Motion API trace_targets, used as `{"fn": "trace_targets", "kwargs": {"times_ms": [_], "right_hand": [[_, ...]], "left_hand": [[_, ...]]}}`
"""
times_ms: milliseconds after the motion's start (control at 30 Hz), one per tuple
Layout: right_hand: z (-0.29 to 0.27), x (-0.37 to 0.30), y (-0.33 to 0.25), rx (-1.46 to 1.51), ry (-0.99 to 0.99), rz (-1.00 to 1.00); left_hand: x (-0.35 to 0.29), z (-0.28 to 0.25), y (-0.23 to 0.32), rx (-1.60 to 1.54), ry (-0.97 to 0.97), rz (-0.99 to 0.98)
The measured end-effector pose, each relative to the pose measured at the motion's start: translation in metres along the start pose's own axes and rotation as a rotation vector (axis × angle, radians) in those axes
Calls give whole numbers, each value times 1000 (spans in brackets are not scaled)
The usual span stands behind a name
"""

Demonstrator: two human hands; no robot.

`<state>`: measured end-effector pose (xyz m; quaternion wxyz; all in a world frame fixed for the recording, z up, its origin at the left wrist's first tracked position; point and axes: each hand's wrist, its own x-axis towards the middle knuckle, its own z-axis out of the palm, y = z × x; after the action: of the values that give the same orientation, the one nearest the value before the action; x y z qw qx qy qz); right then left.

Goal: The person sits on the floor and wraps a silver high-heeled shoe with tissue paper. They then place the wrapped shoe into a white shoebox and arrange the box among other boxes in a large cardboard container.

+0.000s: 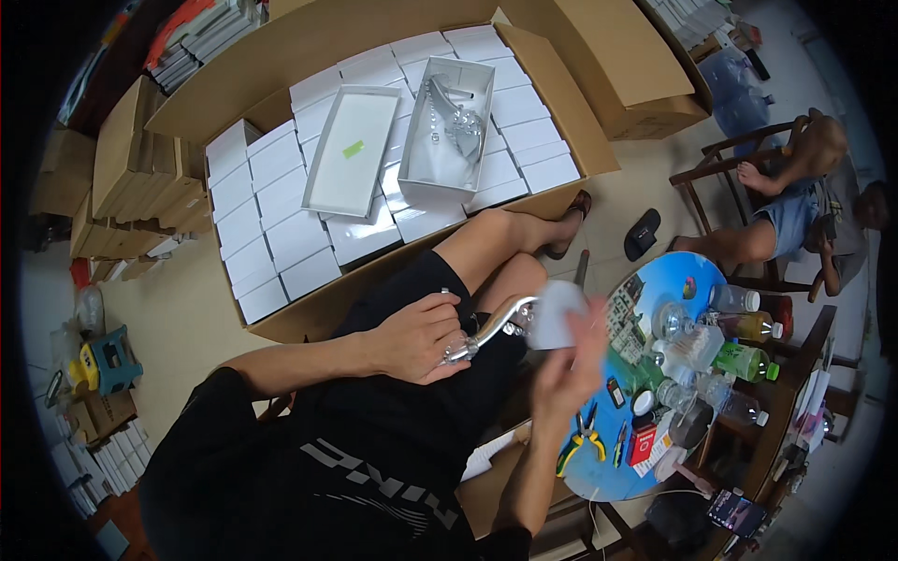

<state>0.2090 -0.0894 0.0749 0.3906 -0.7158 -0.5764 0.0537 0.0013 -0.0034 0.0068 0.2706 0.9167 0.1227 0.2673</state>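
My left hand (421,341) is closed around one end of a silver high-heeled sandal (496,323), held above my lap. Against the sandal's other end is a white piece of paper or cloth (554,313), gripped by my right hand (572,360), which is blurred by motion. Beyond my knees an open white shoebox (407,178) contains another silver heeled shoe (458,122) with a sparkling strap. Its white lid (323,192), with a small green sticker (353,150) inside, lies to the left of it.
A large carton (299,323) filled with white boxes (276,182) stands ahead. At right, a blue round table (585,477) carries bottles, pliers (582,444) and a red pack (642,445). Another person (758,238) sits at far right; brown cartons (126,178) are stacked left.
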Motion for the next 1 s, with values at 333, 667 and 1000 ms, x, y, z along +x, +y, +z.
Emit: {"fn": "trace_targets", "kwargs": {"times_ms": [333,667,1000], "right_hand": [[8,-9,-8,184,-310,-103],[3,-14,-11,170,-289,-214],[38,-27,-29,438,-117,-208]], "left_hand": [[0,-2,-5,-76,62,1],[-30,15,-3,-1507,223,-925],[7,3,21,-2213,699,-1259]]}}
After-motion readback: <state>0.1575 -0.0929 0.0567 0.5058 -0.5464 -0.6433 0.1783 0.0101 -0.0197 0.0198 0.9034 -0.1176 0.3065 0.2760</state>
